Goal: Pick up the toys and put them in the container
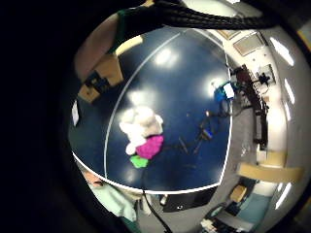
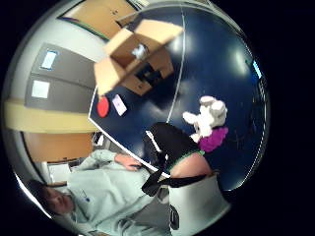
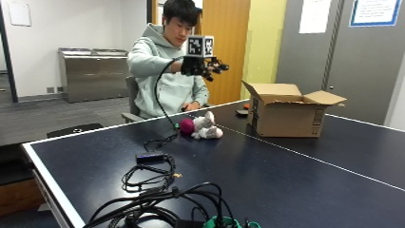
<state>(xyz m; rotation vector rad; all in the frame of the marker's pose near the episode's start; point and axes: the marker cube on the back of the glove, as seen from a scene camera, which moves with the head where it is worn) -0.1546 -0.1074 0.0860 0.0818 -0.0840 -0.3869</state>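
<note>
The person is holding the gloved right hand [image 3: 204, 66] up in the air over the dark blue table [image 3: 297, 175], fingers spread and gripping nothing. The white plush bunny [image 3: 206, 127] with its magenta part is lying on the table below it, at about nine o'clock from the open cardboard box [image 3: 286, 114].

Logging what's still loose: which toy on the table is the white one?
The white plush toy, lying beside the cardboard box. The magenta toy touching it is the other, on the side away from the box.
</note>
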